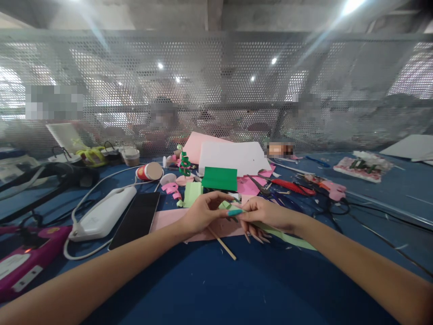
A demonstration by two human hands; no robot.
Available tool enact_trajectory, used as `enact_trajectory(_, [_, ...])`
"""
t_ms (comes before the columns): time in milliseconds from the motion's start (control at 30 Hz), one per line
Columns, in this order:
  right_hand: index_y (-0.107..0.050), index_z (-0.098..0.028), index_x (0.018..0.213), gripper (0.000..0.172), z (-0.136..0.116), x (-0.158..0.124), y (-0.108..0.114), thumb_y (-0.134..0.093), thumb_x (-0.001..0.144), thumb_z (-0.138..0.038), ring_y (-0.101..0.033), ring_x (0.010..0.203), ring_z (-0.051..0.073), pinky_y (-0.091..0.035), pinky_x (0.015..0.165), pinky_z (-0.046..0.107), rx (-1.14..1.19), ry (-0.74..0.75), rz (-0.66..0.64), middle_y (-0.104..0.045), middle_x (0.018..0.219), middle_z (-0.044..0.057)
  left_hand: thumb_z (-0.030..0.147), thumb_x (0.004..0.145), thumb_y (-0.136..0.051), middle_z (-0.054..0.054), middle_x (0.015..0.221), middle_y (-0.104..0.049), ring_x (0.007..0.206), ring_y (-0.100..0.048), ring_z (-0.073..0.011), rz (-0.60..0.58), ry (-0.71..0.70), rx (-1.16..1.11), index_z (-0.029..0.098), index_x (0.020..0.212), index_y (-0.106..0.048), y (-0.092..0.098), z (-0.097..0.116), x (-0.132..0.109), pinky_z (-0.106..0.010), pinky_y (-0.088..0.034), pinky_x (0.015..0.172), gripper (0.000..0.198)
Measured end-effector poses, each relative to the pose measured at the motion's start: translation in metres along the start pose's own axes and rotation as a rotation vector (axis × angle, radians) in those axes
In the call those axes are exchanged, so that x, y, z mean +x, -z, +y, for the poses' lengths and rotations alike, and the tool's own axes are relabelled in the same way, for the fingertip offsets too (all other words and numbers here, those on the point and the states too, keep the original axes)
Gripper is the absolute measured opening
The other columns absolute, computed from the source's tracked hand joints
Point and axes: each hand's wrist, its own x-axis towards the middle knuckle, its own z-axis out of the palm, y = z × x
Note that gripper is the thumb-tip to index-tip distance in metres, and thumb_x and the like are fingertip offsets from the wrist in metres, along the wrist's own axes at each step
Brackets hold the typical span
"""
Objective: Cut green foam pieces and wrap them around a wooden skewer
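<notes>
My left hand (210,208) and my right hand (260,214) meet above the middle of the blue table, fingertips touching. Between them they pinch a light green paper strip (294,239), whose long tail runs under my right hand and off to the right. The thumb of my left hand has a teal nail. A thin wooden stick (222,243) slants out from beneath my left hand; its upper end is hidden, so I cannot tell whether it is held. Under both hands lies a pink paper sheet (169,220). Just beyond are a light green paper piece (192,194) and a dark green paper piece (219,178).
Left are a black phone (137,221), a white power bank (103,214) with cable, and a magenta power strip (37,257). A red cup (149,171) lies sideways. White paper (233,158), red-handled scissors (294,186) and a pink glue gun (333,189) lie farther back, before a perforated screen (219,90).
</notes>
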Motion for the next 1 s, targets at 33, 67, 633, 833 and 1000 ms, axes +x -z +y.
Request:
enact_trajectory(33, [-0.062, -0.009, 0.060, 0.035, 0.0006, 0.0005, 0.0008, -0.062, 0.079, -0.038, -0.047, 0.029, 0.005, -0.040, 0.031, 0.014, -0.008, 0.003, -0.008, -0.061, 0.047, 0.003, 0.021, 0.057, -0.078, -0.005, 0.084, -0.068, 0.075, -0.064, -0.0138, 0.007, 0.008, -0.007, 0.012, 0.086, -0.065, -0.0002, 0.0004, -0.0001, -0.023, -0.051, 0.068, 0.032])
enact_trajectory(67, [-0.062, -0.009, 0.060, 0.035, 0.0012, 0.0010, 0.0016, -0.062, 0.078, -0.039, -0.046, 0.029, 0.005, -0.039, 0.031, 0.014, -0.019, 0.007, -0.013, -0.061, 0.048, 0.003, 0.021, 0.058, -0.077, -0.004, 0.080, -0.067, 0.071, -0.063, -0.0126, 0.012, 0.023, -0.016, 0.012, 0.084, -0.065, -0.0005, 0.0007, -0.0002, -0.023, -0.051, 0.066, 0.030])
enact_trajectory(633, [-0.064, -0.009, 0.063, 0.035, 0.0047, 0.0002, 0.0047, -0.060, 0.081, -0.039, -0.049, 0.033, 0.005, -0.041, 0.034, 0.013, -0.086, 0.011, -0.002, -0.063, 0.053, 0.004, 0.019, 0.067, -0.069, 0.002, 0.059, -0.063, 0.054, -0.060, -0.0079, 0.066, 0.042, 0.061, 0.012, 0.082, -0.062, 0.0014, -0.0026, 0.0019, -0.019, -0.047, 0.056, 0.018])
enact_trajectory(833, [-0.063, -0.009, 0.062, 0.039, 0.0002, -0.0014, 0.0004, -0.058, 0.082, -0.042, -0.046, 0.030, 0.005, -0.038, 0.031, 0.013, -0.144, 0.005, 0.028, -0.060, 0.048, 0.002, 0.026, 0.067, -0.070, 0.002, 0.058, -0.062, 0.052, -0.059, -0.0080, 0.080, 0.070, 0.065, 0.012, 0.080, -0.061, 0.0006, -0.0004, 0.0012, -0.019, -0.047, 0.054, 0.021])
enact_trajectory(1000, [-0.061, -0.010, 0.060, 0.040, -0.0053, -0.0045, 0.0001, -0.058, 0.082, -0.043, -0.043, 0.029, 0.004, -0.036, 0.029, 0.013, -0.151, -0.015, 0.038, -0.058, 0.046, 0.002, 0.031, 0.065, -0.072, 0.001, 0.060, -0.062, 0.052, -0.058, -0.0080, 0.094, 0.046, 0.064, 0.012, 0.077, -0.061, 0.0013, -0.0016, 0.0015, -0.020, -0.048, 0.053, 0.025])
